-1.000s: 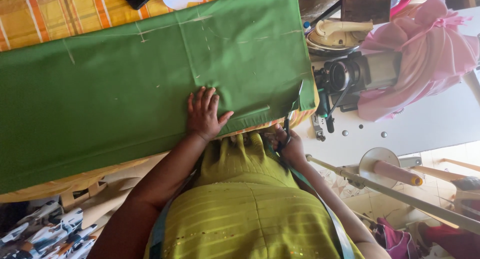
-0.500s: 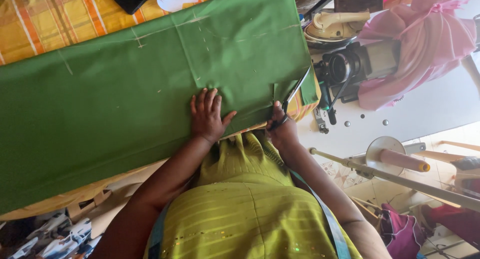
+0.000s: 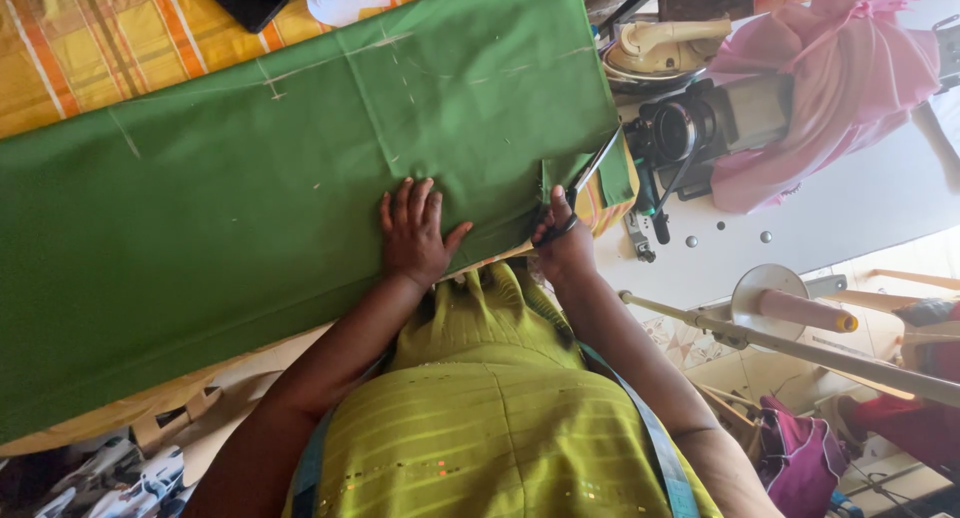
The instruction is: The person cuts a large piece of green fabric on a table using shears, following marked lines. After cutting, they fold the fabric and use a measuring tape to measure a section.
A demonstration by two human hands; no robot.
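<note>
The left hand (image 3: 415, 233) lies flat, fingers spread, on the green fabric (image 3: 250, 198) near the tabletop's near edge. Just beside it, the right hand (image 3: 560, 243) has its grip closed on scissors (image 3: 585, 178), blades at the fabric's cut edge toward the tabletop's right end.

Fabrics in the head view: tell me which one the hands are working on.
The green cloth, spread flat with chalk lines. The left hand presses on it; the right hand holds scissors at its edge. The pink cloth lies untouched on the sewing machine.
</note>
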